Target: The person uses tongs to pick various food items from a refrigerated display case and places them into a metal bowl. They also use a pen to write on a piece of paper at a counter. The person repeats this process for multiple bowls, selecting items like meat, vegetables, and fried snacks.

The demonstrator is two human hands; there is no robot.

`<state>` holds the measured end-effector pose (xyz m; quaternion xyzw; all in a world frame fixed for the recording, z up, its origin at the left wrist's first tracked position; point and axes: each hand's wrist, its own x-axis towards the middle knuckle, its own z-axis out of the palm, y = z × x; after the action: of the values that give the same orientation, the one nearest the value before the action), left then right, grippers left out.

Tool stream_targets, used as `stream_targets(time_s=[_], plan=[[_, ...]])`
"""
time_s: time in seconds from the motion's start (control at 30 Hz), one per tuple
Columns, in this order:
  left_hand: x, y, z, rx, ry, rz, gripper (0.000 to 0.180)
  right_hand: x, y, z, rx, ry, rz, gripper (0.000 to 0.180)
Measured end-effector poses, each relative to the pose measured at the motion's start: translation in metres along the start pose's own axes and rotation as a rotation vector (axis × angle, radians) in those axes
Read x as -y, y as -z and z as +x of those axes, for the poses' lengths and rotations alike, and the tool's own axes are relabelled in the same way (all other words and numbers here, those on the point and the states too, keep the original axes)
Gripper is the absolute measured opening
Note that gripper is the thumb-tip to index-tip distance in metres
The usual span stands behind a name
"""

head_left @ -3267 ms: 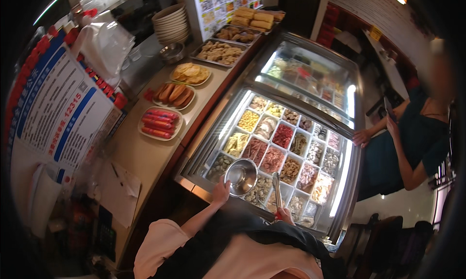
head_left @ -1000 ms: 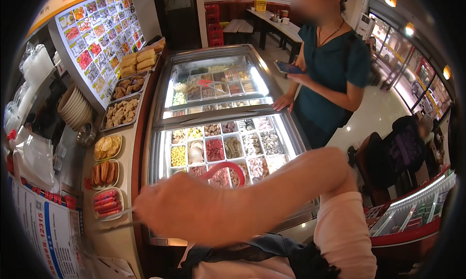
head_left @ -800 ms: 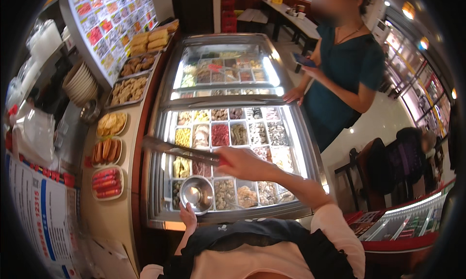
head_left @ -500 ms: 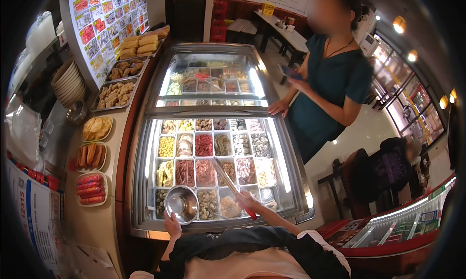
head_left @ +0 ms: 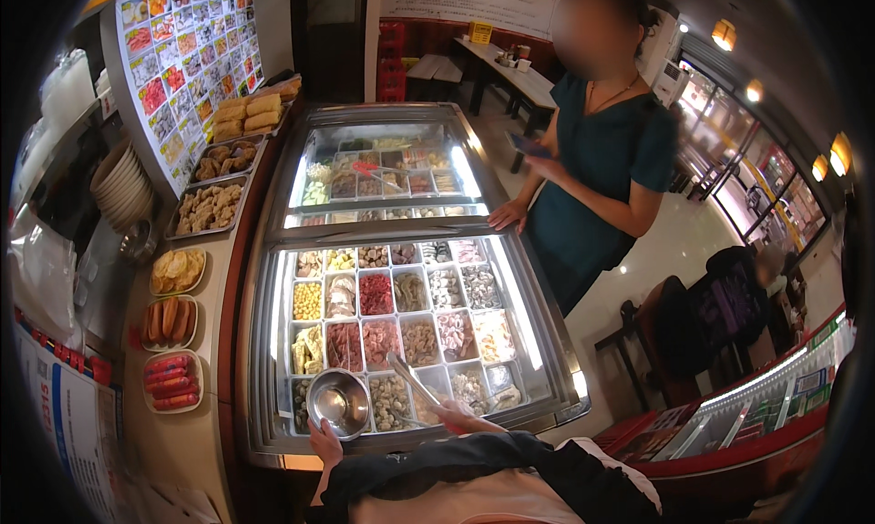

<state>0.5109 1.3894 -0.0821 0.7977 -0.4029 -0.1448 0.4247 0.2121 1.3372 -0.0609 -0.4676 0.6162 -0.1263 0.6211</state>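
Note:
A round metal bowl [head_left: 338, 404] with nothing visible in it is held by its near rim in my left hand [head_left: 325, 443], over the front left of the lit display case [head_left: 264, 342]. My right hand [head_left: 460, 418] grips a pair of metal tongs [head_left: 415, 381], whose tips point up and left over the front rows. Below them lie white trays of sliced meats, meatballs and other foods, among them a tray of reddish sliced meat [head_left: 381, 341] near the tong tips. Whether the tongs touch any food I cannot tell.
Opposite, a person in a dark teal dress [head_left: 592, 178] holds a phone [head_left: 526, 145] and rests a hand on the case edge. Along the left counter stand plates of sausages [head_left: 171, 382] and fried foods, with stacked bowls [head_left: 125, 185] behind. A seated person [head_left: 720, 301] is at the right.
The tongs and my right hand have moved down and nearer to me. The bowl stays over the front left trays. The whole view has shifted slightly.

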Motion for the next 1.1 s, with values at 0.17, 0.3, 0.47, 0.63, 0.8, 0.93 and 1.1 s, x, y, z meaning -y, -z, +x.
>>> stream_targets(time_s=[0.17, 0.3, 0.47, 0.63, 0.8, 0.93, 1.1], plan=[[-0.006, -0.004, 0.000, 0.009, 0.005, -0.009, 0.033, -0.048, -0.006, 0.029, 0.018, -0.041, 0.030, 0.050], [-0.003, -0.002, 0.001, 0.026, 0.044, -0.016, 0.036, -0.024, -0.008, 0.010, -0.007, -0.093, 0.059, 0.048], [-0.005, -0.004, -0.001, 0.014, 0.011, 0.015, 0.044, -0.041, -0.006, 0.021, -0.059, -0.088, 0.008, 0.047], [-0.001, -0.004, 0.001, -0.006, 0.017, 0.018, 0.040, -0.034, -0.009, 0.018, -0.052, -0.042, 0.010, 0.046], [0.001, -0.006, 0.000, -0.007, -0.030, -0.013, 0.035, -0.034, -0.008, 0.017, -0.110, -0.013, -0.079, 0.051], [0.010, -0.009, 0.002, -0.004, -0.019, 0.006, 0.034, -0.030, -0.008, 0.015, -0.093, -0.013, -0.088, 0.051], [0.013, -0.010, 0.001, -0.018, 0.002, 0.063, 0.037, -0.030, -0.009, 0.016, -0.066, -0.038, -0.107, 0.053]])
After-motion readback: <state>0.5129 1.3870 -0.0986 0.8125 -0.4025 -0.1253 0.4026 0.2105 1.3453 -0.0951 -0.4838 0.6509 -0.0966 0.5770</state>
